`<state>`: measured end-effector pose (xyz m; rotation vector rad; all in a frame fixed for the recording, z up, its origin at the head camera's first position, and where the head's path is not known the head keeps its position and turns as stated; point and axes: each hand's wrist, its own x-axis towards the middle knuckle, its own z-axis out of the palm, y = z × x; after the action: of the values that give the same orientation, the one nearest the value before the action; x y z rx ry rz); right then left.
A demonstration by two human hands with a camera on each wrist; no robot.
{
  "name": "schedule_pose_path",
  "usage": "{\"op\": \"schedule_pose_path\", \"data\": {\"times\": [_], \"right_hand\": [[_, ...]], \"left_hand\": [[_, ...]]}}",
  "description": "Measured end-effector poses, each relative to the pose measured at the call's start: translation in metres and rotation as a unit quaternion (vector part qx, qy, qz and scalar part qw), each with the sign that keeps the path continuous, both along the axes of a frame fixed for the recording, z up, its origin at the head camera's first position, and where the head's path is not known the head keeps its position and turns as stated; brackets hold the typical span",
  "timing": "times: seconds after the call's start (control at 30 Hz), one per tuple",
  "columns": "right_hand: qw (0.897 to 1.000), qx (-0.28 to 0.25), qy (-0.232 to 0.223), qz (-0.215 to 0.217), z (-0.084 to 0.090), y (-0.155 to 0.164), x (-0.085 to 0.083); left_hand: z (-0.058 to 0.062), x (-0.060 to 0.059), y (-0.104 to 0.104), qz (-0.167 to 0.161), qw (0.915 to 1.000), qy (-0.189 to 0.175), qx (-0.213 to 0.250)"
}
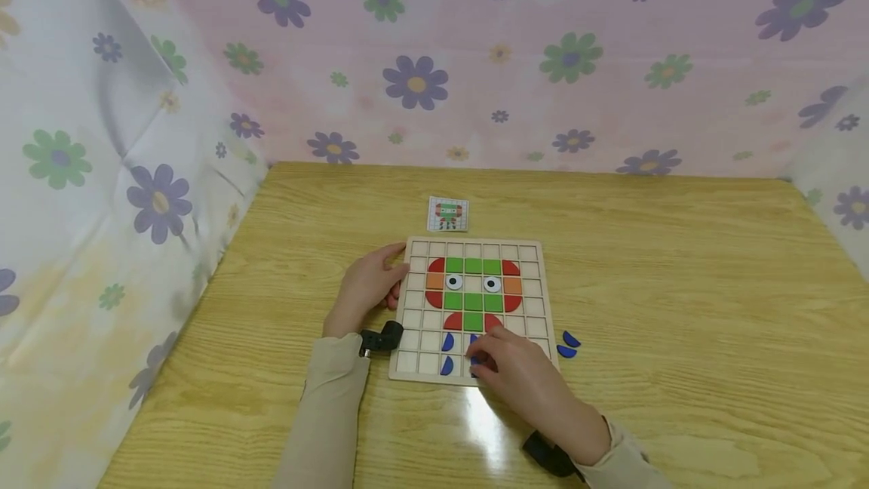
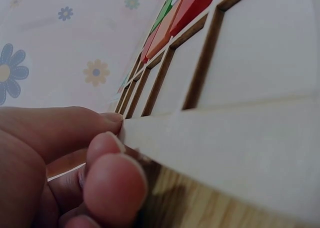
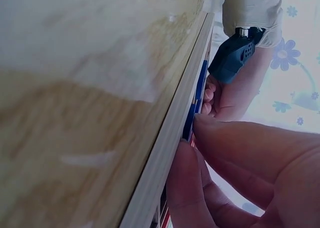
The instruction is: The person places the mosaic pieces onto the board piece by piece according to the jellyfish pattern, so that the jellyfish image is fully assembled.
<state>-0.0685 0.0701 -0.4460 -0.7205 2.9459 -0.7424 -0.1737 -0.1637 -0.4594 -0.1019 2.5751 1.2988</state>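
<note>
A wooden grid board (image 1: 410, 345) lies on the table, with a figure of coloured pieces in its cells: green squares (image 1: 473, 266), orange squares (image 1: 436, 281), red quarter-rounds (image 1: 435, 299) and two eye discs (image 1: 453, 282). My left hand (image 1: 366, 285) rests at the board's left edge, fingertips against its side; the left wrist view shows the other fingers (image 2: 115, 188) bent below the edge. At the lower middle cells, my right hand (image 1: 519, 372) pinches a blue half-round piece (image 3: 188, 124) between thumb and finger, low over the board. Two blue half-rounds (image 1: 446, 365) sit in cells left of it.
Two more blue half-rounds (image 1: 566, 352) lie on the table right of the board. Behind the board is a small pattern card (image 1: 448, 214) with a similar figure. Flowered cloth (image 1: 475, 59) hangs at the back and sides of the wooden table (image 1: 679, 285).
</note>
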Motion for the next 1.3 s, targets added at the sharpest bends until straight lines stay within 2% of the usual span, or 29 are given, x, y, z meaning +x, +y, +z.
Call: {"op": "schedule_pose_path", "data": {"times": [0.43,0.83,1.1,1.3], "right_hand": [[0.998,0.042,0.013,0.049,0.004,0.01,-0.004],[0.994,0.039,-0.015,0.096,0.013,0.034,-0.019],[0.995,0.043,-0.083,0.031,0.017,0.054,-0.032],[0.994,0.03,-0.102,0.024,0.022,0.077,-0.041]], "left_hand": [[0.0,0.001,0.0,0.002,1.0,0.001,-0.002],[-0.001,0.0,0.0,0.001,1.0,0.002,-0.004],[-0.001,0.002,0.0,0.003,1.0,-0.001,0.007],[0.0,0.002,0.0,-0.001,1.0,0.006,-0.007]]}}
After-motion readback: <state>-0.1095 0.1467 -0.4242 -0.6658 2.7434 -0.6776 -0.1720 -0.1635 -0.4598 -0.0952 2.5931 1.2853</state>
